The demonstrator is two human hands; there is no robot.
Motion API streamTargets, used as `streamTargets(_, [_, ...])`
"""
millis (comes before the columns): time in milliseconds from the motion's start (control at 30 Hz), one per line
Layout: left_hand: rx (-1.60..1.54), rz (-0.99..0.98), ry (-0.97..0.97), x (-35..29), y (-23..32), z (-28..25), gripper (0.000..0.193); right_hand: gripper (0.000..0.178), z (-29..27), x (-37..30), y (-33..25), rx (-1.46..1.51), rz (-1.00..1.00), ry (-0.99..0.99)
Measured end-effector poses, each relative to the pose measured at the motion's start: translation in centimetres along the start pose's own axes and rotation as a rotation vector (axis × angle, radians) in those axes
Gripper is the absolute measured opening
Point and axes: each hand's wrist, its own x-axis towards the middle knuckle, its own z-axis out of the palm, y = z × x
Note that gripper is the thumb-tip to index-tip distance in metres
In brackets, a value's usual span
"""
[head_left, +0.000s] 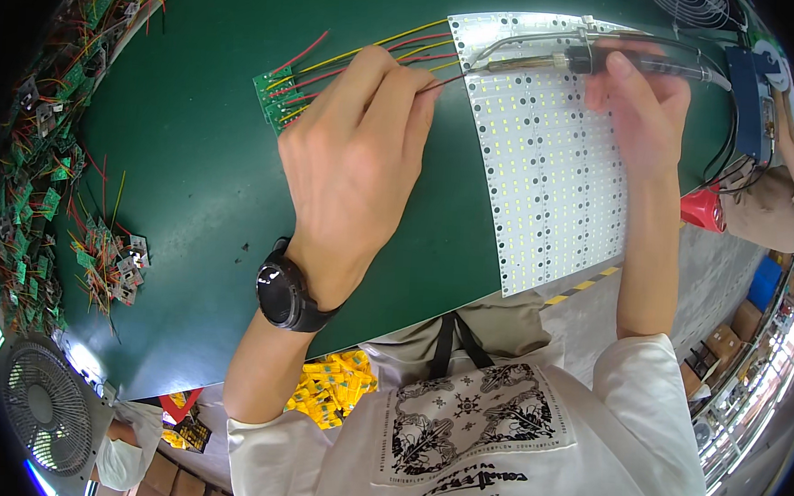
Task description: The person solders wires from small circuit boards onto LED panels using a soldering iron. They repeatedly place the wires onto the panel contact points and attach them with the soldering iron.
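My left hand (353, 145), wearing a black watch, pinches a thin dark wire (448, 82) at the left edge of a white LED panel (546, 184). Red, yellow and dark wires run from a small green circuit board (268, 102) to that edge, partly hidden under my left hand. My right hand (646, 113), slightly blurred, is closed around the black handle of a soldering iron (522, 63). A thin curved metal tube runs along the iron. Its tip is close to the panel edge and the pinched wire; whether they touch I cannot tell.
Wired circuit boards lie heaped along the left rim, with a smaller pile (110, 262) nearer on the green table (200, 200). A fan (46, 404) stands at lower left. A blue device (750, 97) with cables is at far right, near another person (777, 203). Yellow packets (334, 385) lie below.
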Motion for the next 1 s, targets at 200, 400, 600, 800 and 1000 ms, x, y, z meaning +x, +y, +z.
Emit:
streamTargets(200, [-0.003,0.003,0.006,-0.1,-0.1,0.0,0.009,0.026,0.2,-0.1,-0.1,-0.019,-0.004,0.002])
streamTargets(400, [0.01,0.016,0.016,-0.1,-0.2,0.1,0.009,0.026,-0.2,-0.1,0.2,-0.032,-0.018,-0.002])
streamTargets(600, [0.023,-0.016,-0.006,-0.4,-0.2,0.1,0.015,0.027,-0.1,-0.1,0.2,-0.022,-0.015,-0.033])
streamTargets(800, [0.021,-0.001,0.005,-0.2,-0.2,0.0,0.008,0.028,-0.2,-0.2,0.3,-0.03,-0.031,-0.023])
streamTargets(1000, [0.033,0.001,0.012,-0.1,0.0,0.1,0.008,0.028,-0.5,-0.1,0.5,0.017,-0.038,0.009])
